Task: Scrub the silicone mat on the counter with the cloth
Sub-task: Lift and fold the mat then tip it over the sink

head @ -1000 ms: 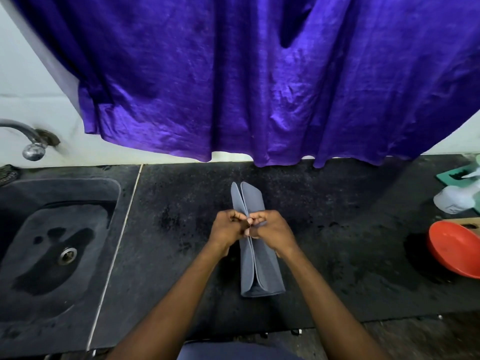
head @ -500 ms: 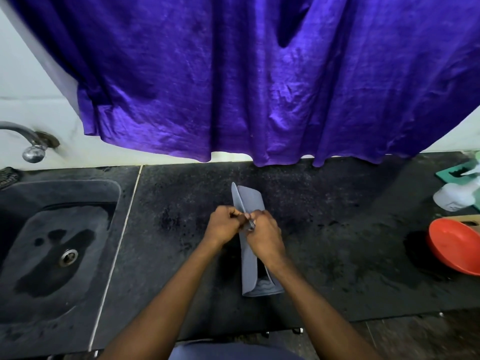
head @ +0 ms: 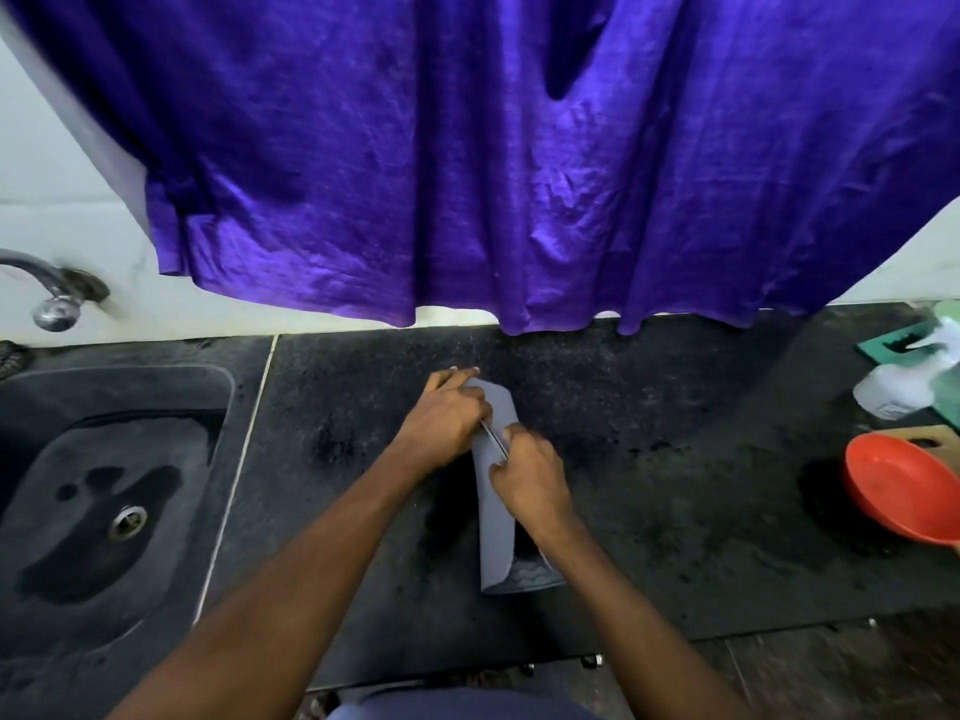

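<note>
A purple curtain [head: 467, 163] hangs before a white wall [head: 57, 163] above a dark, seemingly stone counter [head: 649, 485].

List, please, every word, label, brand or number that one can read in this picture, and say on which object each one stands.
No text can be read anywhere.
White plastic spray bottle at the right edge: any label is too blurred to read.
Folded grey silicone mat: only a raised wave pattern near its open end, no letters.
Round orange plastic bowl, purple hanging cloth, black stone counter: no writing visible.
</note>
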